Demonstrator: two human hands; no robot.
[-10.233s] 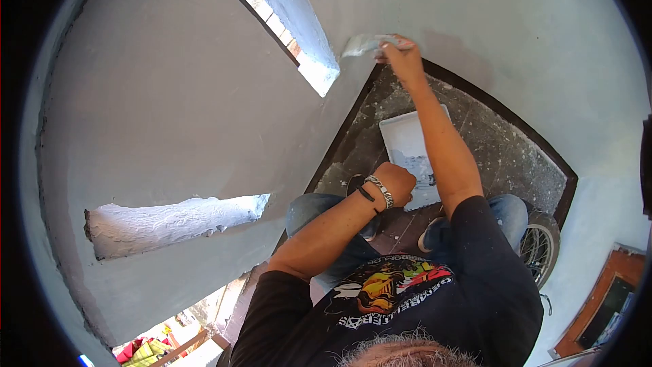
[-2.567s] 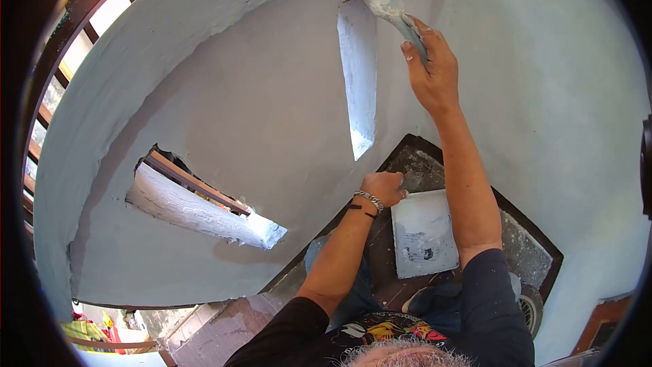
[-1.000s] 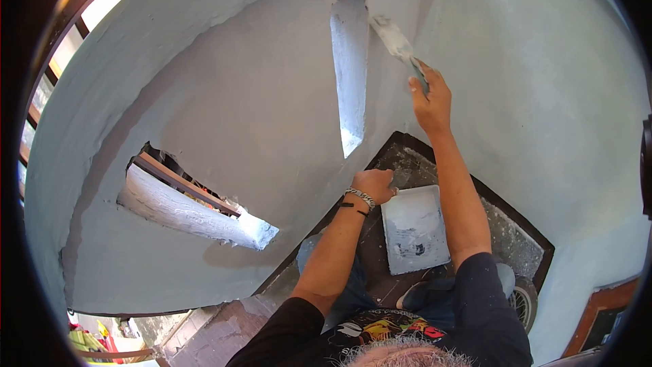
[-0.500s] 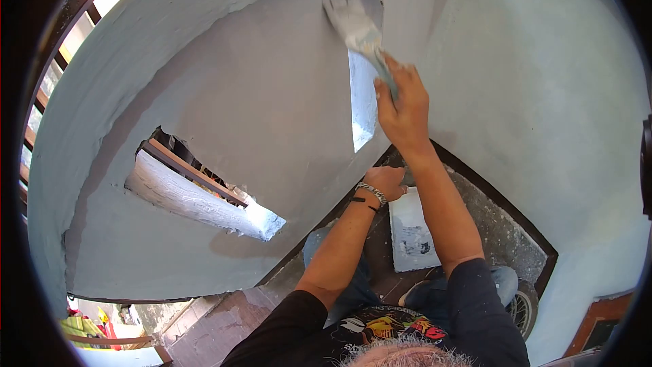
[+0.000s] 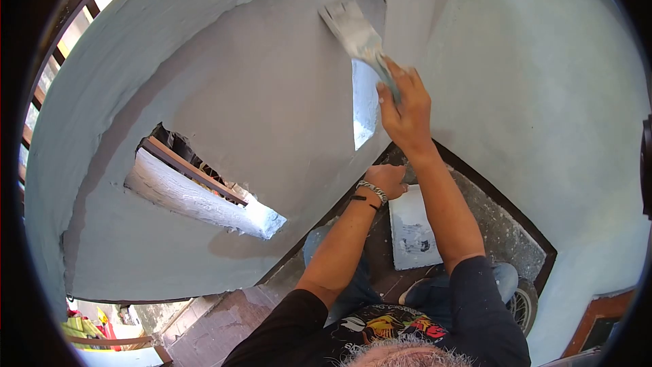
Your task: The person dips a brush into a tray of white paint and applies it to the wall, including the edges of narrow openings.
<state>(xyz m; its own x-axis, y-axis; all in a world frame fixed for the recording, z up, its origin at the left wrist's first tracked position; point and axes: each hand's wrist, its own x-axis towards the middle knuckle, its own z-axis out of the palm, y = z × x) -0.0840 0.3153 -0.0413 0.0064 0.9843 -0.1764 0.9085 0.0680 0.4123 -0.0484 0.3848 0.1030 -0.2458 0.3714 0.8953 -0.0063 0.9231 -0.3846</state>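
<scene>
My right hand (image 5: 407,110) is closed round the handle of a wide, paint-coated paintbrush (image 5: 353,30). The bristles point up and left, on or very near the curved wall (image 5: 272,75), beside the upper end of a narrow slot (image 5: 365,105) with bright white inner faces. Lower down, my left hand (image 5: 386,180) is closed, with a chain bracelet and a dark band at the wrist. It lies at the top edge of a white paint tray (image 5: 402,214) with dark smears inside. Whether the fingers grip the tray or something else is hidden.
A second slanted opening (image 5: 204,187) with rough edges and a brown bar cuts the wall at left. A pale green wall (image 5: 530,81) rises at right, with dark trim (image 5: 499,197) along its foot. A spoked wheel (image 5: 521,309) stands low at right, beside my leg.
The brush has shifted slightly down and left along the wall, its bristles now looking flatter. My left hand and the tray have stayed nearly in place.
</scene>
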